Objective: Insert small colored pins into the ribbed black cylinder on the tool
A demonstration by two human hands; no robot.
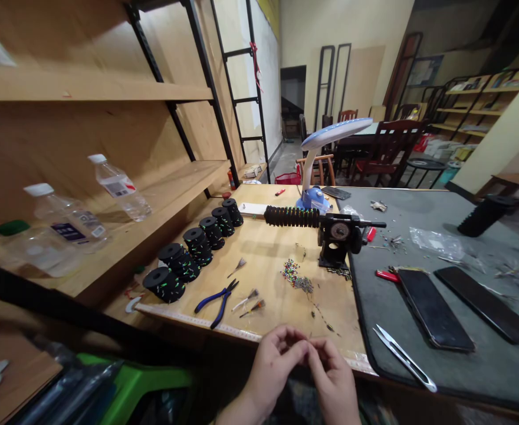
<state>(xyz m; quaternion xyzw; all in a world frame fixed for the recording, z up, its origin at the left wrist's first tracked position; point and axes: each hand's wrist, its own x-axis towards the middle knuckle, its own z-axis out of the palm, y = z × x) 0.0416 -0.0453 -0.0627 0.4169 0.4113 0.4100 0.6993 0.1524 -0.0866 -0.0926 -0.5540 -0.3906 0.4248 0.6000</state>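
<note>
My left hand (277,363) and my right hand (332,372) meet at the front edge of the wooden board, fingertips pinched together. Whatever they pinch is too small to make out. Just beyond them, a thin line with small dark pieces (324,319) trails from a pile of colourful-headed pins (299,276). Left of the pile lie blue-handled pliers (219,301) with their jaws apart, and several small brush-like bundles (253,307). Behind the pile, a black hand-cranked winder (337,236) carries a row of black ridged foam spools (291,216).
Several black foam spools (184,260) line the board's left side. A blue lamp (315,198) stands behind the winder. On the grey mat (365,348) lie thread snips (405,357), two dark phones (436,310) and plastic bags (436,242). Bottles (71,218) sit on the left shelf.
</note>
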